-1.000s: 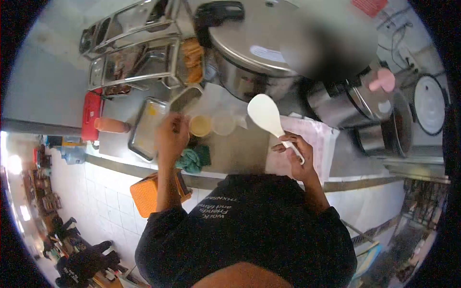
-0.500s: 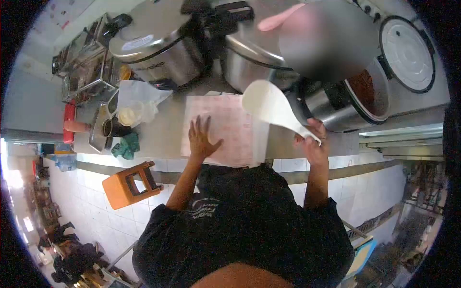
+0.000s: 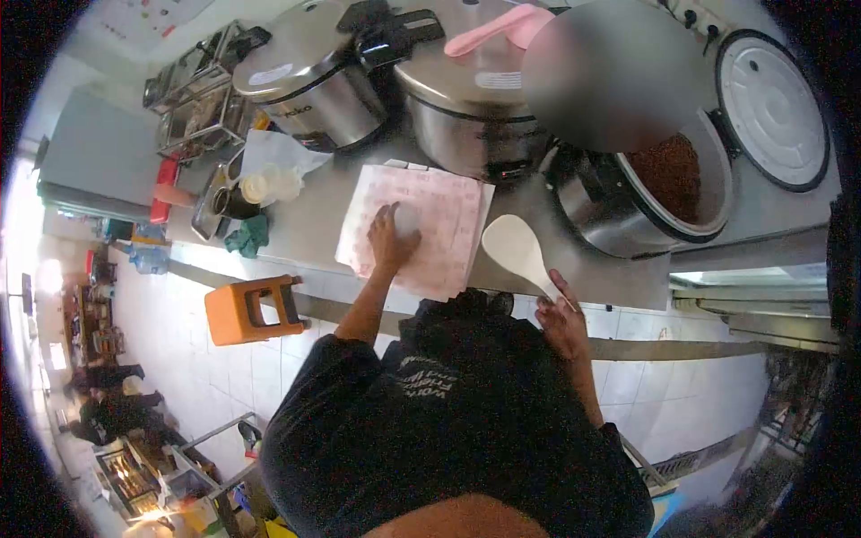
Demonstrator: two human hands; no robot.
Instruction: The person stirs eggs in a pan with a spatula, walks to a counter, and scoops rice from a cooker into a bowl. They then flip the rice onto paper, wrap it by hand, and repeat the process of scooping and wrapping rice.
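Note:
A stack of pink printed paper sheets (image 3: 439, 211) lies on the metal counter in front of me. My left hand (image 3: 393, 242) rests on the stack, fingers and thumb apart; a pale round patch shows between them, and I cannot make out what it is. To the right of the paper is a white rice paddle (image 3: 513, 244), its broad blade low over or on the counter. My right hand (image 3: 563, 325) is closed round the paddle's handle at the counter's front edge.
Two lidded steel pots, one on the left (image 3: 314, 103) and one in the middle (image 3: 475, 125), stand behind the paper. A pink ladle (image 3: 493, 31) lies on the middle one. At right, an open pot (image 3: 619, 211) holds dark reddish-brown grains. An orange stool (image 3: 251, 309) stands below left.
My right hand has lowered the rice paddle toward the counter, closer to me. My left hand stays on the paper, its fingers less spread. The camera view has shifted.

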